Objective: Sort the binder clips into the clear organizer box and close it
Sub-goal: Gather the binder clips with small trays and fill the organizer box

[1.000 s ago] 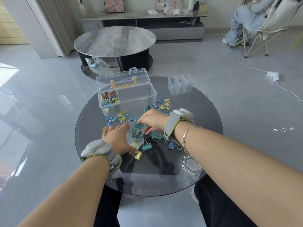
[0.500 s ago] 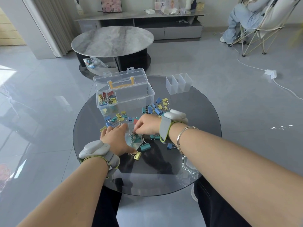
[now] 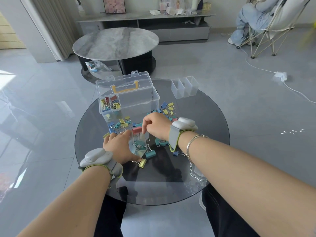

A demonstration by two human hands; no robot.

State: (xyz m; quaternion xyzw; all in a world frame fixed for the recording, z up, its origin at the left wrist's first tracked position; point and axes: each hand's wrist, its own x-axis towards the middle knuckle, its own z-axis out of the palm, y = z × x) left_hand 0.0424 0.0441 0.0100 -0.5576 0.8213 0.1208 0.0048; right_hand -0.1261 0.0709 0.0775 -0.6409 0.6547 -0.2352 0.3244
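The left hand [image 3: 119, 147] holds a small clear cup [image 3: 138, 146] steady at 6 o'clock from the open clear organizer box [image 3: 130, 101] so the right hand [image 3: 156, 127], pinching a red binder clip [image 3: 136, 130], can drop it in.

Left hand [image 3: 119, 147] hides the clear bin's [image 3: 138, 147] near side (grip unclear).

We found no text, label, brand, number or sign that we could read on anything.
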